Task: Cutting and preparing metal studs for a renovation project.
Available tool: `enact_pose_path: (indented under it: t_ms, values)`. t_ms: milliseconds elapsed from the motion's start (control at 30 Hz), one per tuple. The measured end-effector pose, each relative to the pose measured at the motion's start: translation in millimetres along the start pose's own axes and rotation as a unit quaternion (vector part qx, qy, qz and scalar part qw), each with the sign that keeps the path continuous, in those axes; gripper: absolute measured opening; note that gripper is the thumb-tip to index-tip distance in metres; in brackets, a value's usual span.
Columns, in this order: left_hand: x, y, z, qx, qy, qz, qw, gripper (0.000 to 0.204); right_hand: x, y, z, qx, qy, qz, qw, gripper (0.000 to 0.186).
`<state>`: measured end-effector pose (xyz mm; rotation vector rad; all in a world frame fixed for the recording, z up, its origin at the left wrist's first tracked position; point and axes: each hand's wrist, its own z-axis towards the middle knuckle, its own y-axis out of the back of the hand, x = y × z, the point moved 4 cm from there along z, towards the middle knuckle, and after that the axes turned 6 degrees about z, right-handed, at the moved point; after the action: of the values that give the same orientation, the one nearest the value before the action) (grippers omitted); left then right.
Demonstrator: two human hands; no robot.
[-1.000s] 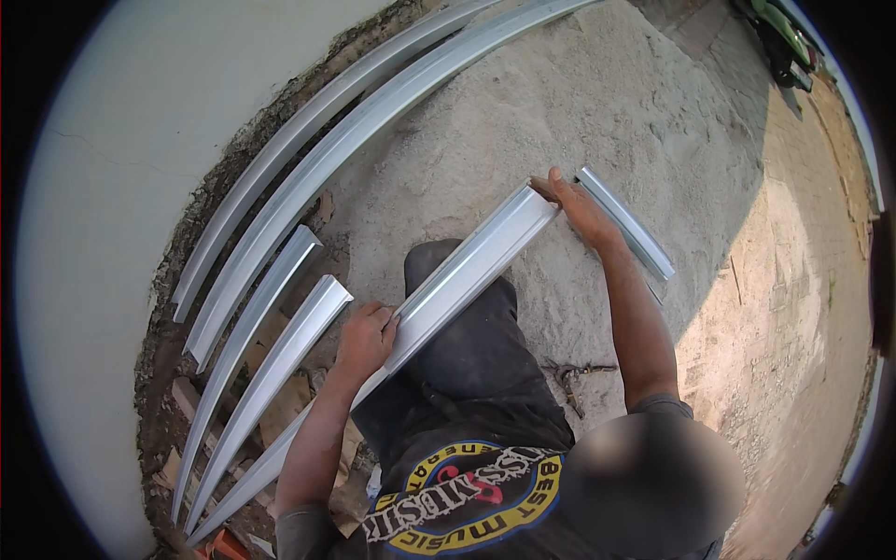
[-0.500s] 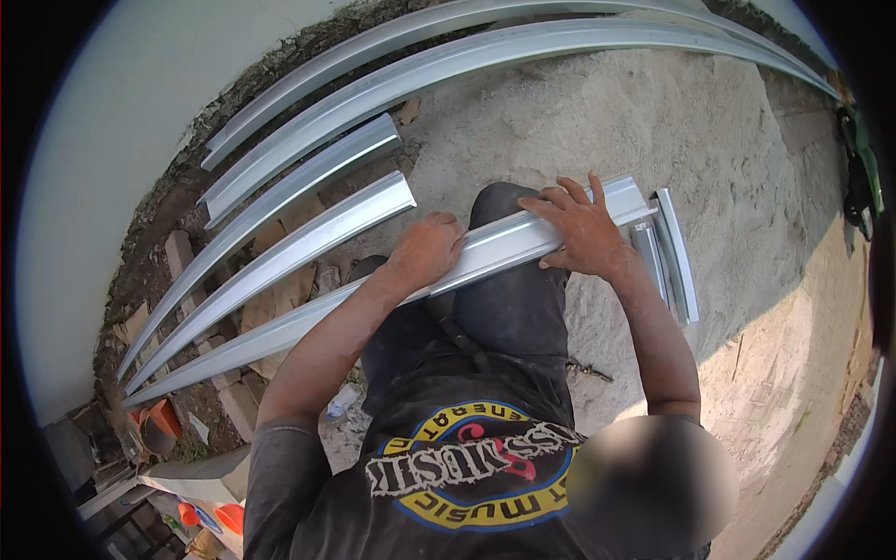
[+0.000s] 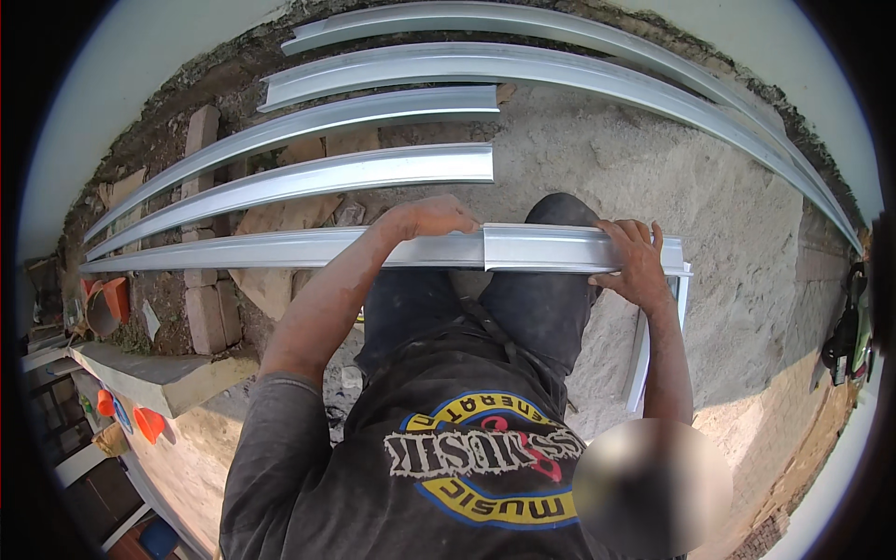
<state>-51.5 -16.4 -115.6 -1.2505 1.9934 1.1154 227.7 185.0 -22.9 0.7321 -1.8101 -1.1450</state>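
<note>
A long silvery metal channel (image 3: 308,250) lies across my thighs and runs off to the left. Over its right part sits a shorter channel piece (image 3: 546,249), its left end beside my left fingers. My left hand (image 3: 431,217) is closed at the far edge of the channels near that end; its fingertips are partly hidden. Fingers over the far edge and thumb at the near edge, my right hand (image 3: 637,263) grips the shorter piece near its right end. Beneath that end, another narrow metal piece (image 3: 641,359) points toward me beside my right forearm.
Two shorter channels (image 3: 373,168) and two longer ones (image 3: 485,63) lie beyond, near the wall. Bricks (image 3: 205,317) and orange containers (image 3: 116,297) are at the left. A concrete ledge (image 3: 168,378) stands near left; a dark and green object (image 3: 847,327) lies far right.
The view has turned, so the channels now lie more level. My left hand has shifted along to the end of the shorter piece; my right hand still grips near the right end.
</note>
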Motion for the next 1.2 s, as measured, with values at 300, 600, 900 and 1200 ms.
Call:
enact_pose_path:
  t_ms: [300, 600, 900, 1200]
  values:
    - [1, -6, 2, -0.043, -0.045, 0.028, 0.998, 0.042, 5, 3, -2, -0.009, 0.006, -0.007, 1.000, 0.102]
    - [3, -6, 1, -0.054, -0.034, 0.010, 0.998, 0.043, 3, -1, -1, -0.009, 0.005, -0.013, 1.000, 0.102]
    - [-8, -7, 7, -0.018, 0.001, 0.038, 0.999, 0.044, -5, 11, -17, -0.057, -0.018, -0.035, 0.998, 0.094]
    - [-8, 0, -3, -0.008, 0.092, -0.012, 0.996, 0.059, -125, 49, -132, -0.434, -0.326, -0.017, 0.840, 0.085]
